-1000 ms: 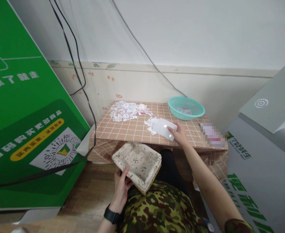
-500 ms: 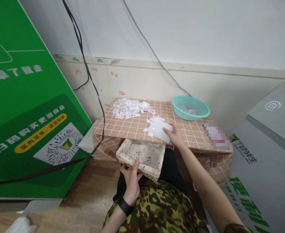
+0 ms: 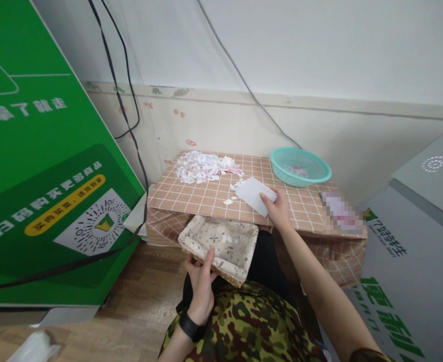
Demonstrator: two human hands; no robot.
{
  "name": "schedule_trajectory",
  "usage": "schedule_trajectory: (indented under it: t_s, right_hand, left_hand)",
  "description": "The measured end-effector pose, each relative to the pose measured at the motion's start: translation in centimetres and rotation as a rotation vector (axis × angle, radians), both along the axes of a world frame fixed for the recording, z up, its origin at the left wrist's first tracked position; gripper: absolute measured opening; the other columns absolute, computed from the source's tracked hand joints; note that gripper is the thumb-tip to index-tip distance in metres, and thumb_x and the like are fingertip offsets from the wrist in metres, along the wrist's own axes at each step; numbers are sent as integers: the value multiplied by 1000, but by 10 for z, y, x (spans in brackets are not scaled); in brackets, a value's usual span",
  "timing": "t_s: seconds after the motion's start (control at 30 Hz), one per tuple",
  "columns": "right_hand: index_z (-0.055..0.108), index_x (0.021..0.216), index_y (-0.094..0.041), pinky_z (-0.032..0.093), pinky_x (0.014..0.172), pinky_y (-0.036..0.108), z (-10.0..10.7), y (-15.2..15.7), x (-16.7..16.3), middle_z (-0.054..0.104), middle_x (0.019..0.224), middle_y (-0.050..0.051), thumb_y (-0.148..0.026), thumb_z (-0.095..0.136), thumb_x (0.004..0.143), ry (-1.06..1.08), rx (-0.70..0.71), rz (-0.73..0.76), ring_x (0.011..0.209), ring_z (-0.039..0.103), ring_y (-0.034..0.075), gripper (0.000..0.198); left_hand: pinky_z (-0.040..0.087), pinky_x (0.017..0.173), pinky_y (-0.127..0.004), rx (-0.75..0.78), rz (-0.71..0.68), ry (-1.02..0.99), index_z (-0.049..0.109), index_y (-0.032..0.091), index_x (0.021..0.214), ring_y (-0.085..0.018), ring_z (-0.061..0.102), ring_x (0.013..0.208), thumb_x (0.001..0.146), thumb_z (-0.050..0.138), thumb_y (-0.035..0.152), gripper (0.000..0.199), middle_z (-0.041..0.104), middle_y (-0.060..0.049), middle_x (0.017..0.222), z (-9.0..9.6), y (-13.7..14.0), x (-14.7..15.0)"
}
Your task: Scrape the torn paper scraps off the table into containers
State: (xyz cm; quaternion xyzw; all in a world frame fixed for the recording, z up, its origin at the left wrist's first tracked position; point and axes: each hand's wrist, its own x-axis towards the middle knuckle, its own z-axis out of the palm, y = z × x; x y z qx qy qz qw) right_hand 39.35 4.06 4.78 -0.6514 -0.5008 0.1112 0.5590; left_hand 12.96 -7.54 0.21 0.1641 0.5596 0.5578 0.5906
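My left hand [image 3: 201, 281] grips the near edge of a fabric-lined basket [image 3: 214, 234], thumb over its rim. The basket sits just below the table's front edge, and a few white paper scraps [image 3: 229, 239] lie in it. My right hand [image 3: 278, 208] pinches a white card [image 3: 253, 196] by its right end, just over the tabletop. Several small scraps [image 3: 228, 201] lie on the cloth at the card's left side. Further back is a heap of torn white and pinkish paper [image 3: 202, 167].
A checked brown cloth covers the low table [image 3: 191, 201]. A turquoise plastic basin [image 3: 300, 168] with bits in it stands at the back right. A blurred flat object [image 3: 340, 213] lies at the right edge. Black cables [image 3: 131, 125] hang on the left before a green panel [image 3: 36, 176].
Scraps that lay by the card are now fewer on the table, and a few have appeared in the basket. My right hand has shifted the card slightly right and back.
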Motion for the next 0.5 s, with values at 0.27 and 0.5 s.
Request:
schedule_trajectory:
  t_s: [0.27,0.5]
  right_hand:
    - [63,106,-21,49,83,44,10,21,-5,69,103,10,-54,64,80,-139,-83,185,94,63,29,42]
    - [62,106,-22,49,72,37,15,23,-14,69,97,6,-54,64,80,-40,-122,311,83,62,24,41]
  left_hand:
    - [61,74,-43,9,-21,5,33,28,127,-25,70,95,75,81,39,71,62,-11,119,-3,3,-8]
    - [60,72,-42,-29,-21,-6,33,29,126,-25,70,93,72,83,37,74,62,-11,118,0,7,-11]
